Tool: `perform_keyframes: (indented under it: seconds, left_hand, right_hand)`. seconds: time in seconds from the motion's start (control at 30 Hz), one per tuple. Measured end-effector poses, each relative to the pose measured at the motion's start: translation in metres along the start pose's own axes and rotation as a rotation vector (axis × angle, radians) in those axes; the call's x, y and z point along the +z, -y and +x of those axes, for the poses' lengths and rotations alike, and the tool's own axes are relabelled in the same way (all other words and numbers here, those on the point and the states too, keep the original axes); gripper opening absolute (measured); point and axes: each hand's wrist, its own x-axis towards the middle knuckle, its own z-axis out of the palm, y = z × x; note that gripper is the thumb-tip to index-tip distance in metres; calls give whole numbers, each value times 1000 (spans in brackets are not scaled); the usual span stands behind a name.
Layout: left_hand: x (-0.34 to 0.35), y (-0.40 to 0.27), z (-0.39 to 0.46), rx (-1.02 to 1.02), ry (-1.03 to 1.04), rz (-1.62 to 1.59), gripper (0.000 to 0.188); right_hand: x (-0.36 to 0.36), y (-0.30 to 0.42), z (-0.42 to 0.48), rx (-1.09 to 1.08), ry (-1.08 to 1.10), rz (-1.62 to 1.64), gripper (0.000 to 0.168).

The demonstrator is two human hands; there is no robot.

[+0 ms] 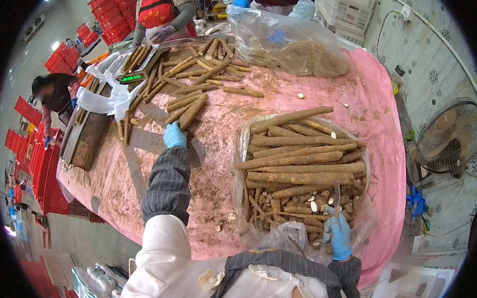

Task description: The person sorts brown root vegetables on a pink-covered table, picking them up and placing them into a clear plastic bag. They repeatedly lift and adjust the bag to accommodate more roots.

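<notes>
My left hand (175,136), in a blue glove, is closed around the near end of a thick brown root (194,112) at the edge of a loose pile of roots (214,70). In my right hand (338,230), also gloved in blue, is a knife (337,195) with its blade pointing away from me. That hand is over the near right part of a plastic-lined container, where long roots (301,176) lie side by side above short cut pieces (314,206) with pale ends. A digital scale (130,78) holding several root lengths stands at the far left of the table.
A soiled pink sheet (218,148) covers the table. Across it, a co-worker (160,13) stands at the left and another behind a large clear plastic bag (287,43). White netting (109,93) and a wooden board (89,142) lie left. A fan (446,134) stands right.
</notes>
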Motion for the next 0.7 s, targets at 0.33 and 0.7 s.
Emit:
perform_keyframes:
  seconds: [0.33, 0.7]
  left_hand:
    - [20, 27, 69, -278, 59, 182, 53]
    - [24, -205, 84, 753, 114, -47, 74]
  right_hand:
    - [-1, 12, 11, 40, -19, -82, 33]
    - [8, 12, 30, 146, -60, 1, 31]
